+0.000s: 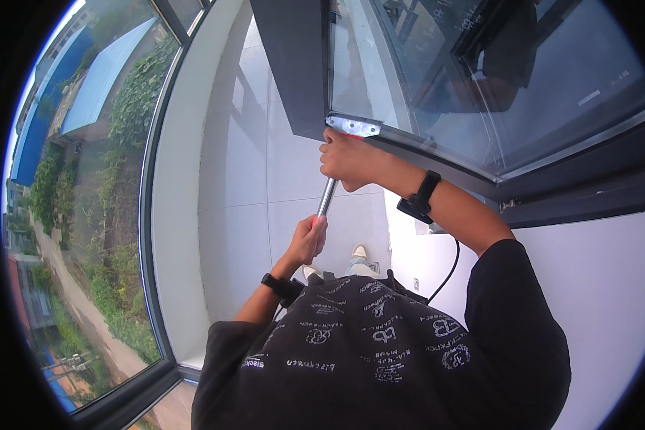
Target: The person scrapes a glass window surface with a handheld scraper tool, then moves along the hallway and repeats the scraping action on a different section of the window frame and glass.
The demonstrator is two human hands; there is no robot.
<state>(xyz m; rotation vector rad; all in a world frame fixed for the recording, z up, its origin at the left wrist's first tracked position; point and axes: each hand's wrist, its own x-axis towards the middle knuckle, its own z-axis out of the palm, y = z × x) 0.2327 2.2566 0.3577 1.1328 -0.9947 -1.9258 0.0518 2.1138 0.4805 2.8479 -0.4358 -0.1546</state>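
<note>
My left hand [307,240] is closed around the lower part of a shiny metal pole [328,198], with a bit of red showing at the grip. Higher up, my right hand [349,161] grips the same pole, its fingers curled. Just beyond my right knuckles a silver metal plate [353,126] with several round marks lies at the near corner of a glass pane [365,91], along its dark frame. A red edge shows beneath the plate. My right hand hides whether the plate and the pole are joined.
The dark-framed glass panel [441,156] stands ahead and to the right. A large window [149,215] runs along the left, above a pale sill [177,215]. Light floor tiles [242,177] lie below, and a black cable [453,269] hangs near my right side.
</note>
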